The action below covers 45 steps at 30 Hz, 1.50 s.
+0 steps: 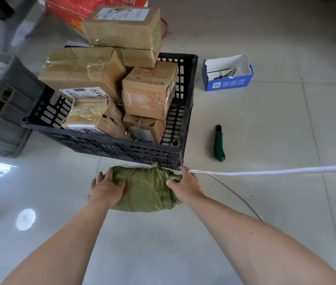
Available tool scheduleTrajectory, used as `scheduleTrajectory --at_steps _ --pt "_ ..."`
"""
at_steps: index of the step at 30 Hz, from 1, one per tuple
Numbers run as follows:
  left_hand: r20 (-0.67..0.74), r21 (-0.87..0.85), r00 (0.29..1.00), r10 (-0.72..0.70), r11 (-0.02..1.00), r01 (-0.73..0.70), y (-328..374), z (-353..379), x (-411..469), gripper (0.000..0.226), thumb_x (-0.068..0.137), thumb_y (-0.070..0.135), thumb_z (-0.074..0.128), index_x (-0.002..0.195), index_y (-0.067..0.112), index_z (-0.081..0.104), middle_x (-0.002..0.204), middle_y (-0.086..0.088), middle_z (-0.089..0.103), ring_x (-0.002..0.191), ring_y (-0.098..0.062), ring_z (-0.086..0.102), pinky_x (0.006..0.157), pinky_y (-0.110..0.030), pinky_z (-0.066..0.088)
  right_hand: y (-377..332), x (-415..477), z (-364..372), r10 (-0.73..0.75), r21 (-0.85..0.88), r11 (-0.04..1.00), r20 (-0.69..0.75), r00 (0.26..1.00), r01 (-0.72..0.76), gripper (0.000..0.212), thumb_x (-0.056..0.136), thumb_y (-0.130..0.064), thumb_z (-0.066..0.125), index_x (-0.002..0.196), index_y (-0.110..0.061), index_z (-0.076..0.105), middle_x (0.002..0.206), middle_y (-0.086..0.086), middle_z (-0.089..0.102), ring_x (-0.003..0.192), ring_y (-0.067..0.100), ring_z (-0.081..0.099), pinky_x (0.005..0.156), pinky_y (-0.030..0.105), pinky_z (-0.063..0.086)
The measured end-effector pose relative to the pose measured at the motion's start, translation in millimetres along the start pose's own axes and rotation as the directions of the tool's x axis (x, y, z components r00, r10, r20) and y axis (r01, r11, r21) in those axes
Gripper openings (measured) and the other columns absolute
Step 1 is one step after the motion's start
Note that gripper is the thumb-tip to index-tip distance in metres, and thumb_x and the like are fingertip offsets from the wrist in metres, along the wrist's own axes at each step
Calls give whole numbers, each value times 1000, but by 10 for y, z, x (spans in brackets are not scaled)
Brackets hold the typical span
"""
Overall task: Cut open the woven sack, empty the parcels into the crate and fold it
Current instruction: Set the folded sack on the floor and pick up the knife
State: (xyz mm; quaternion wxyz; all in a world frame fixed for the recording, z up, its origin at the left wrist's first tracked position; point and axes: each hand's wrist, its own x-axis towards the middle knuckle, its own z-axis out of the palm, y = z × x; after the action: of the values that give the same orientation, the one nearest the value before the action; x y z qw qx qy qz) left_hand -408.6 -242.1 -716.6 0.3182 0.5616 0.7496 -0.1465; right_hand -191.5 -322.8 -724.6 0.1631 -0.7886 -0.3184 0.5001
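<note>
Sack (144, 190), green and woven, lies folded into a compact bundle on the pale tiled floor (265, 124), just in front of the near wall of the black crate (185, 112). Your left hand (106, 187) presses flat on the bundle's left end, fingers spread over the fabric and thumb lying across the top. Your right hand (184, 183) grips the bundle's bunched right end, fingers curled into the folds. A white cord (265, 172) runs from beside your right hand out to the right edge of view. The crate is piled above its rim with taped cardboard parcels (148, 91), the topmost box (124, 25) resting at the far side. To the right of the crate, a green utility knife (219, 144) lies on the tiles, apart from the sack. Farther off sits a torn blue and white carton (227, 82) holding black cable ties (223, 72). A grey crate (5, 103) stands at the left.
</note>
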Motion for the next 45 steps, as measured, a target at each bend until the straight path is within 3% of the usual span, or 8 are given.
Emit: scheduleTrajectory --at_steps 9,12,20,25,28,32,40,45 --pt "-215 69 974 75 996 -62 201 47 -184 68 95 51 52 153 28 26 161 -3 26 146 -31 24 111 -54 31 64 -56 -263 -35 52 998 -31 999 37 65 95 -31 56 152 -19 28 152 10 38 134 30 44 94 32 44" --pt "-234 65 964 125 991 -113 279 15 -255 63 96 50 50 151 24 34 156 -6 35 143 -32 30 110 -53 33 37 -33 -318 -18 103 994 -66 998 24 66 97 -33 53 155 -18 23 155 12 36 140 31 38 105 37 39" --pt "-244 -94 932 267 950 -297 473 55 -437 30 98 29 53 124 16 60 111 -4 60 107 -27 58 91 -36 45 21 76 -550 19 168 986 -148 989 6 64 98 -30 46 156 -21 20 153 11 42 133 32 48 101 39 48" --pt "-107 -93 918 382 915 -392 639 109 -604 16 97 21 53 103 24 68 96 3 70 86 -18 65 78 -30 51 32 166 -630 105 385 922 -150 983 -40 67 99 -32 42 158 -26 13 114 0 59 104 26 57 82 34 45" --pt "-50 -128 899 436 890 -439 776 169 -701 17 97 22 55 103 24 70 93 7 72 80 -10 65 74 -25 50 -7 230 -680 124 467 884 -173 977 -29 66 101 -35 41 158 -32 7 153 5 42 130 31 51 98 37 42" --pt "-42 -220 889 457 863 -454 999 260 -763 16 98 24 53 106 22 68 89 7 70 72 -10 63 62 -23 47 -33 356 -792 87 366 930 -281 956 23 64 102 -32 43 158 -25 13 162 8 25 140 33 38 94 33 39" --pt "22 -208 903 430 885 -417 1188 345 -807 18 100 27 50 106 23 66 94 7 68 70 -9 61 54 -21 42 21 529 -946 125 135 986 -250 960 -94 48 98 -27 44 142 -9 41 141 16 42 121 38 50 99 45 46" --pt "84 -205 897 434 889 -410 1294 459 -868 24 99 33 50 118 26 63 112 7 68 96 -10 65 82 -28 53 64 623 -1005 85 29 996 -241 967 -80 45 95 -22 43 139 -9 44 139 14 41 120 38 48 101 47 46"
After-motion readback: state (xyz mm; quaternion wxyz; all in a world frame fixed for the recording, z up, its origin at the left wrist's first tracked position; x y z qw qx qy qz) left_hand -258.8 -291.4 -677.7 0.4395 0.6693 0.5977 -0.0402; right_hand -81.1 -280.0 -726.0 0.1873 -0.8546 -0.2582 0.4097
